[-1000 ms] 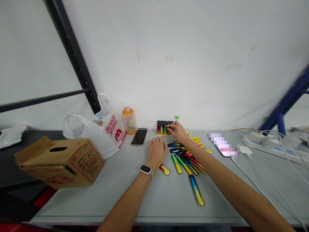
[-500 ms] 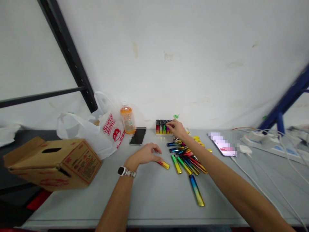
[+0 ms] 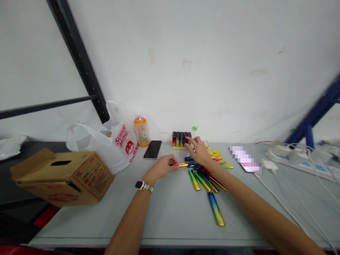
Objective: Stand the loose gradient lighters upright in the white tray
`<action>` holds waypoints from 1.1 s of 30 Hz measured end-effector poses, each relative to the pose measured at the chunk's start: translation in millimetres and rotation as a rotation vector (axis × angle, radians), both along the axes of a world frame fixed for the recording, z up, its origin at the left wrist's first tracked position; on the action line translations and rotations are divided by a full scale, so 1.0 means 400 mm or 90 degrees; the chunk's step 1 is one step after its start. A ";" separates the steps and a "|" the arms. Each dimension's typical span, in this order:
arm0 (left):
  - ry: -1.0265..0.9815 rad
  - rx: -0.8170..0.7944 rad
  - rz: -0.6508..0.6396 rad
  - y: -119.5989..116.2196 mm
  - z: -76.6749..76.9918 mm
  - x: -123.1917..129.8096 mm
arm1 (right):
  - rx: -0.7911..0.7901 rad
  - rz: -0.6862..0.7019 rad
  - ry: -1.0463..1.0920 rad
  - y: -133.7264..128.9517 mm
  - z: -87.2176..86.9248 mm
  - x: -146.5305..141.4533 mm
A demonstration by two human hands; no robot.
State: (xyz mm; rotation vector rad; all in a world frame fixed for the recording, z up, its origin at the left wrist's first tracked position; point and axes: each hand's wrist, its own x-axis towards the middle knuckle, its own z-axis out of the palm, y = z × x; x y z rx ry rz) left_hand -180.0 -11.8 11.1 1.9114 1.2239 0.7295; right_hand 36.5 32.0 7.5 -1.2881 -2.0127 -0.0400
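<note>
My left hand (image 3: pixel 164 166), with a watch on its wrist, pinches a red and yellow lighter (image 3: pixel 182 164) by its red end, just above the table. My right hand (image 3: pixel 198 150) has its fingers apart beside a block of upright lighters (image 3: pixel 181 140) standing by the wall; no lighter shows in its grasp. Those upright lighters have black tops and bodies in several colours. Under and around my right forearm lies a loose pile of shiny lighters (image 3: pixel 204 181), partly hidden by the arm. Nearer to me, a blue and yellow lighter (image 3: pixel 216 209) lies alone.
On the left stand a cardboard box (image 3: pixel 87 177), a white plastic bag (image 3: pixel 117 148) and an orange-labelled bottle (image 3: pixel 141 131). A dark phone (image 3: pixel 153 149) lies near the bottle. To the right are a charging phone (image 3: pixel 245 159), white cables and a power strip (image 3: pixel 297 159).
My left hand has picked up the red and yellow lighter and raised it toward the back. My right hand has drawn back slightly from the upright lighters, and its fingers have spread.
</note>
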 end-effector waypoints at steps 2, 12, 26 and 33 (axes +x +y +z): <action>-0.036 0.059 0.036 0.000 0.009 0.011 | -0.030 0.041 0.053 -0.034 -0.005 -0.010; -0.294 0.169 0.095 -0.008 0.011 0.099 | -0.363 0.195 0.497 -0.111 -0.015 -0.068; -0.238 0.346 0.168 -0.046 0.006 0.153 | -0.536 0.233 0.818 -0.155 0.029 -0.075; -0.128 0.331 0.159 -0.029 -0.013 0.150 | -0.434 0.090 0.766 -0.127 0.018 -0.040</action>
